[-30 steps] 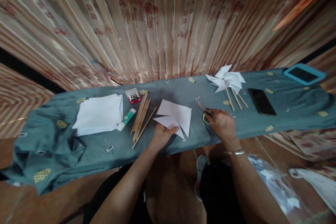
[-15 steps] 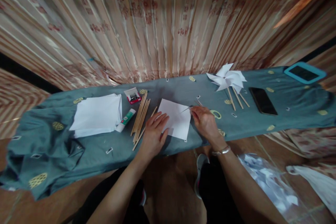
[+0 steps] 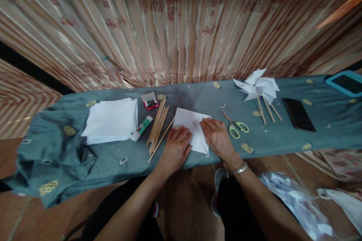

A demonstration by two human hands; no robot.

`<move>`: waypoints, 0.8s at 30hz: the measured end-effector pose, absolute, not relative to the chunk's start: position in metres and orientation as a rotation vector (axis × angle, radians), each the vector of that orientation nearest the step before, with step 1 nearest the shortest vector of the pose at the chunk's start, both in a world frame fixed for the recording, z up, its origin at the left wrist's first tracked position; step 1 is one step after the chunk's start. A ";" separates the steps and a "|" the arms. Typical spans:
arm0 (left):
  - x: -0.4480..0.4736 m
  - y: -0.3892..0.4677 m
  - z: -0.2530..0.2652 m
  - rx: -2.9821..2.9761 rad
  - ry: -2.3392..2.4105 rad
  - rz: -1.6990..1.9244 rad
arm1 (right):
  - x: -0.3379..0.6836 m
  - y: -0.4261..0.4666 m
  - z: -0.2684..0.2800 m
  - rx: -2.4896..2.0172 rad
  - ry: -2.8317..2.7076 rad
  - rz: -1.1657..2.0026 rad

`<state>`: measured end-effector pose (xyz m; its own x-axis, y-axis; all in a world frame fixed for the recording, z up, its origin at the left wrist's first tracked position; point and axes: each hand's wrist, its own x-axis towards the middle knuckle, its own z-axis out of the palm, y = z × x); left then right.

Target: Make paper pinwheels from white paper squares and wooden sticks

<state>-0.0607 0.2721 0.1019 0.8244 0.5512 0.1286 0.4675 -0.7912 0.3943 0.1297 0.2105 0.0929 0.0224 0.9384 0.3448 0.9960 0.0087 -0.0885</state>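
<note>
A white square sheet of paper [image 3: 184,117] with slits running in from its corners lies on the cloth in front of me. My left hand [image 3: 177,146] rests on its lower left part, fingers laid out flat. At the right edge, my right hand [image 3: 216,135] has its fingers pressed together on the paper beside a slit. Just right of that hand lie scissors [image 3: 232,123] with yellow-green handles, touched by neither hand. Several thin wooden sticks [image 3: 160,124] lie close to my left hand. My palms hide parts of the sheet.
To the left are a stack of white paper [image 3: 110,120], a glue stick [image 3: 141,128] and a small red-white box [image 3: 150,101] of dark pieces. On the right lie paper pinwheels [image 3: 256,86] on sticks, a black phone [image 3: 298,115] and a blue-framed tablet [image 3: 346,83]. A curtain [image 3: 181,30] hangs behind.
My right hand has moved left over the paper's edge, uncovering the scissors. My left hand stays on the sheet, slightly lower. The whole view has shifted a little.
</note>
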 end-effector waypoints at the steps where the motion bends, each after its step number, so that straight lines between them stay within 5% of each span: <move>1: -0.060 0.271 0.102 2.666 0.771 0.328 | 0.130 0.211 0.091 -2.007 -1.985 -0.266; 24: -0.034 0.267 0.101 2.586 0.723 0.319 | 0.136 0.233 0.094 -2.108 -1.719 -0.168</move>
<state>-0.0336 0.2672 0.1008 0.8373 0.5372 0.1020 0.4371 -0.7696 0.4656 0.1364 0.2330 0.0941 0.2309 0.9092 0.3464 0.9591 -0.1528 -0.2381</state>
